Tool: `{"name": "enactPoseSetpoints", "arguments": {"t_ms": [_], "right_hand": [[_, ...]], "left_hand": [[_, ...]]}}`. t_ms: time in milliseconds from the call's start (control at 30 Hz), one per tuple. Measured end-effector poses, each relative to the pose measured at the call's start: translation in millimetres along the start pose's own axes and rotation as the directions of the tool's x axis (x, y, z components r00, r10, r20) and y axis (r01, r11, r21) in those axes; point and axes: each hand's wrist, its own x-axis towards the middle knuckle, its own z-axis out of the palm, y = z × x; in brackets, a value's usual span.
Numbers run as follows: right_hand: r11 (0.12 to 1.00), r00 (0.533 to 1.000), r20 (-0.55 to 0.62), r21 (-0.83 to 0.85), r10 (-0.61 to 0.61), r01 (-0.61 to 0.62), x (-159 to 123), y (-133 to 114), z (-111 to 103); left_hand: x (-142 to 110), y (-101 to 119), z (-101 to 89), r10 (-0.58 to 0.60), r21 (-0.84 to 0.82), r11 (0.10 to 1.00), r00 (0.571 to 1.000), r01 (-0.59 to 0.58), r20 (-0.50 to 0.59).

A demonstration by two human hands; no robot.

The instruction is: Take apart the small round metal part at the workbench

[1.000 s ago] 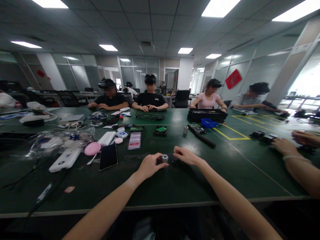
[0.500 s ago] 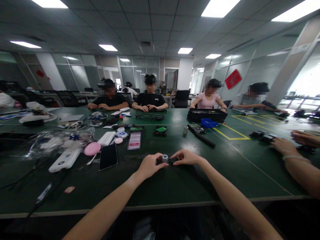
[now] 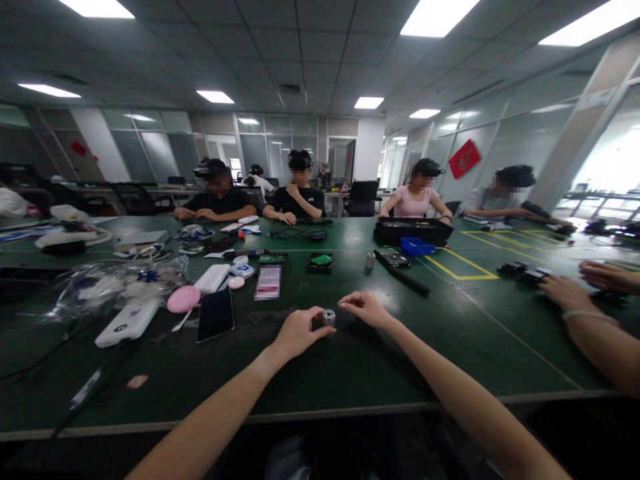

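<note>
My left hand (image 3: 301,333) holds a small metal cylinder (image 3: 329,316) upright on the table between thumb and fingers. Its silver top face shows dark holes. Just to the right and slightly higher, my right hand (image 3: 367,309) hovers with thumb and forefinger pinched together, the tips apart from the cylinder. Whatever lies in that pinch is too small to make out. A second silver cylinder (image 3: 370,260) stands farther back, beside a hard drive (image 3: 393,258) and a dark bar (image 3: 410,281).
Left lie a black phone (image 3: 215,315), a pink disc (image 3: 183,299), a white device (image 3: 129,321) and plastic bags (image 3: 113,287). Another hard drive (image 3: 319,262), a blue tray (image 3: 417,247) and a black case (image 3: 414,231) sit farther back. A co-worker's hand (image 3: 567,293) works at right.
My right hand reached down to a small dark bit beside the cylinder, then rose with fingertips pinched; the bit no longer shows on the table. My left hand stayed on the cylinder.
</note>
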Motion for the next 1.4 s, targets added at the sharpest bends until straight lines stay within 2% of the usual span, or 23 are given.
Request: {"name": "enactPoseSetpoints", "arguments": {"t_ms": [100,300,500,833,1133,1267,1400], "right_hand": [[0.998,0.994,-0.104,0.046,-0.037,0.042,-2,-17,8],[0.995,0.994,-0.053,-0.03,-0.099,0.097,-6,-38,23],[0.992,0.993,-0.039,-0.074,-0.109,0.106,-8,-38,23],[0.999,1.0,0.003,0.046,0.009,-0.009,-8,-37,26],[0.981,0.997,0.024,0.178,0.073,-0.077,-8,-35,28],[0.971,0.996,0.053,0.221,0.077,-0.087,-8,-33,28],[0.977,0.996,0.06,0.202,0.059,-0.071,-9,-36,25]], "left_hand": [[0,0,0.2,-0.012,0.003,1.0,1.0,0.012,0.009],[0,-2,1.3,0.001,0.025,1.0,1.0,-0.001,-0.004],[1,-3,1.8,0.014,0.013,1.0,1.0,-0.014,-0.001],[0,-2,1.1,0.02,-0.01,1.0,1.0,-0.02,-0.001],[-1,-2,0.8,0.028,0.039,0.999,1.0,-0.028,-0.011],[-2,0,0.1,0.08,0.07,0.994,0.997,-0.078,-0.017],[-2,1,-0.8,0.082,0.08,0.994,0.997,-0.081,-0.014]]}}
